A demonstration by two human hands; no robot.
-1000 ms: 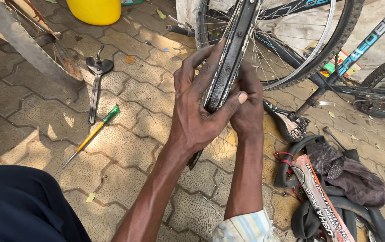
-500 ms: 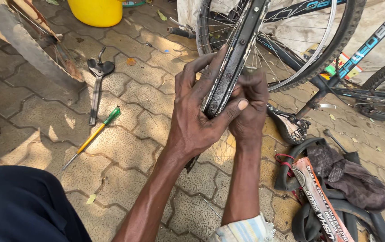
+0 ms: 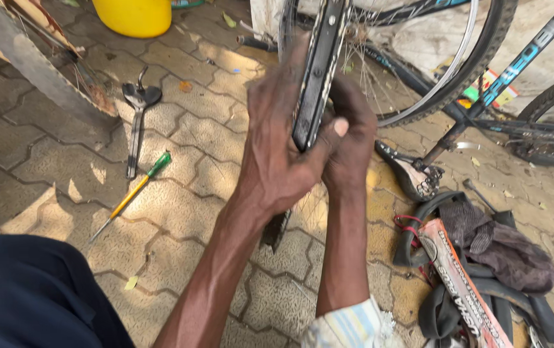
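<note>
A: Outdoors, on grey interlocking paving (image 3: pixel 51 148), sunlit in patches. Only one view, from the head camera, looking down.

B: And in the middle?

A: A black wheel rim (image 3: pixel 319 71) held upright, edge-on to the camera, bare along the visible stretch, spoke holes showing. Left hand (image 3: pixel 277 148) wrapped around the rim from the near side, fingers closed over its edge, thumb (image 3: pixel 332 129) pressed across the rim bed. Right hand (image 3: pixel 351 142) cupped behind, fingers curled round the far edge; fingertips hidden, so exact grip hard to tell.

B: How far along?

A: Judging from this alone, midway at most: no tyre or tube seated on the part in sight, lower end of the rim down near the paving.

B: Around it?

A: Green-handled screwdriver (image 3: pixel 132 196) and dark pliers-like tool (image 3: pixel 138 119) lying well to the left, untouched. Yellow container (image 3: pixel 135 16) at the top. Bicycle (image 3: pixel 483 84) just behind. To the right, a saddle (image 3: pixel 409 171), a heap of black tubes (image 3: pixel 445 309) and a dark rag (image 3: pixel 496 241).
</note>
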